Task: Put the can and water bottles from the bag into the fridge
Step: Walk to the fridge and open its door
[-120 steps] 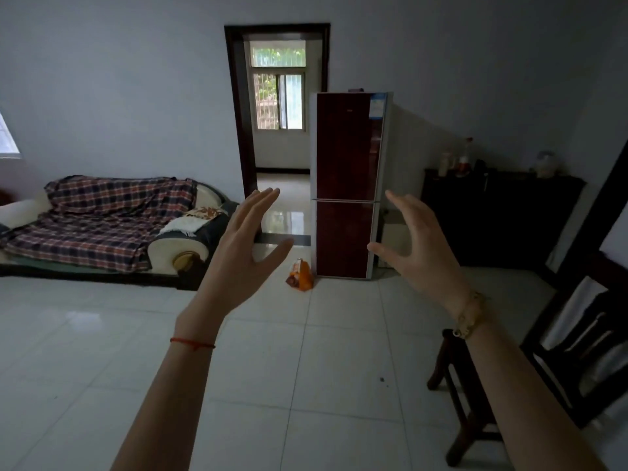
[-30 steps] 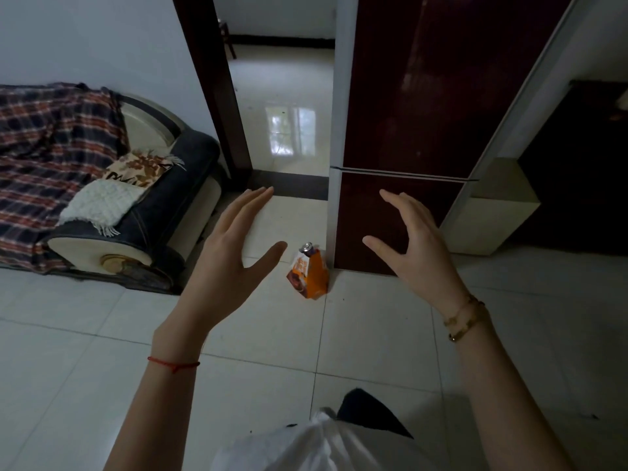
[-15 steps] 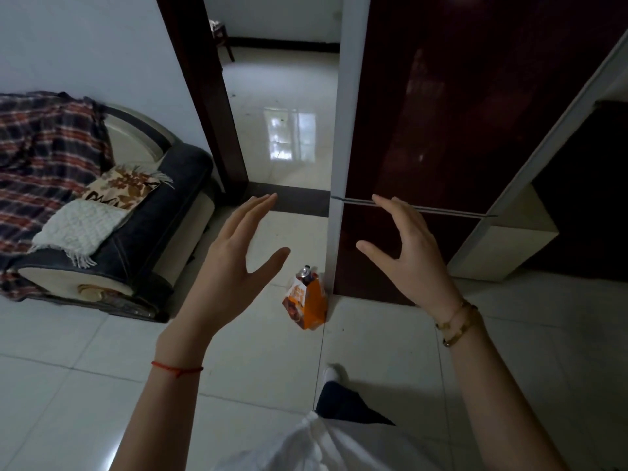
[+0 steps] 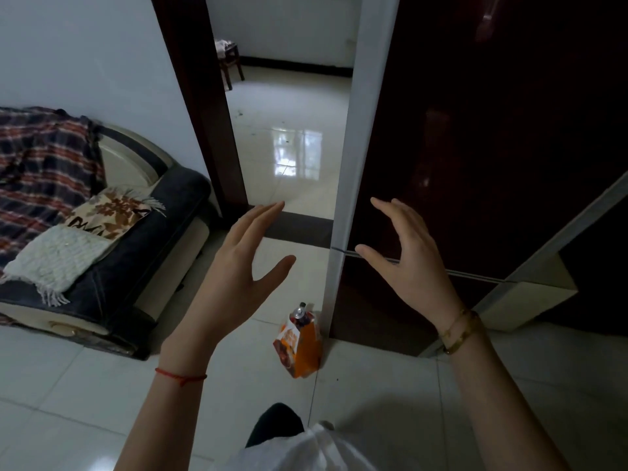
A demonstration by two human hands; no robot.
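Head view: left hand [image 4: 238, 266] raised, fingers spread, holding nothing. Right hand [image 4: 407, 260] likewise splayed and empty, in front of fridge [image 4: 475, 164], not clearly touching it. Fridge doors closed, dark red, silver edge. Orange bag [image 4: 300, 345] stands on tiled floor [image 4: 85, 385] just beside fridge's lower left corner; can top [image 4: 299, 311] pokes out of it. Bottles not discernible. Sofa [image 4: 112, 266] at left with plaid blanket [image 4: 40, 158]. Doorway [image 4: 289, 130] between sofa and fridge.

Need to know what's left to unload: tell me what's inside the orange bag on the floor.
A can top pokes from the open orange bag beside the closed fridge. The bag's sides hide everything below; no water bottles visible.
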